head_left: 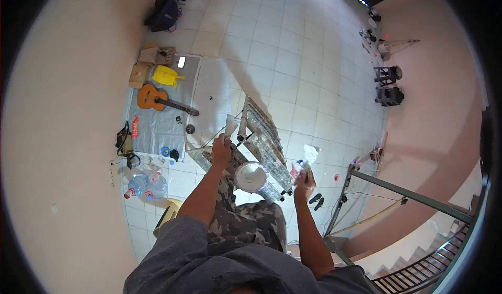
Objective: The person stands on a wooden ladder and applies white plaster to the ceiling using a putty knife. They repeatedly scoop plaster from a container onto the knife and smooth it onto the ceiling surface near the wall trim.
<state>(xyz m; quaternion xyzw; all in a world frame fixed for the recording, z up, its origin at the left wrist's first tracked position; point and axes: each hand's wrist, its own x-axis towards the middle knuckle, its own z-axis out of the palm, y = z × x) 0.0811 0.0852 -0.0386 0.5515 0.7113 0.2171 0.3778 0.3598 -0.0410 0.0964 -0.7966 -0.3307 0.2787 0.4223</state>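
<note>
My left hand (221, 150) is closed around a putty knife (232, 124), its broad blade pointing up and away from me. On the right, my right hand (304, 184) grips a second putty knife (311, 155) whose blade looks coated with white paste. Between my forearms stands a round bucket (251, 177) with white paste inside, close in front of my knees. It rests on a worn, paint-spattered stepladder (260, 137) with wide steps. Both knives are apart from the bucket. The handles are mostly hidden by my fingers.
Below at left, a grey sheet (172, 129) carries a guitar (151, 97), a yellow bag (166, 76) and cardboard boxes (139, 76). Large water bottles (149, 185) stand near the wall. Dark stools (388, 96) line the right wall; a green metal frame (408, 192) and stair railing are nearer.
</note>
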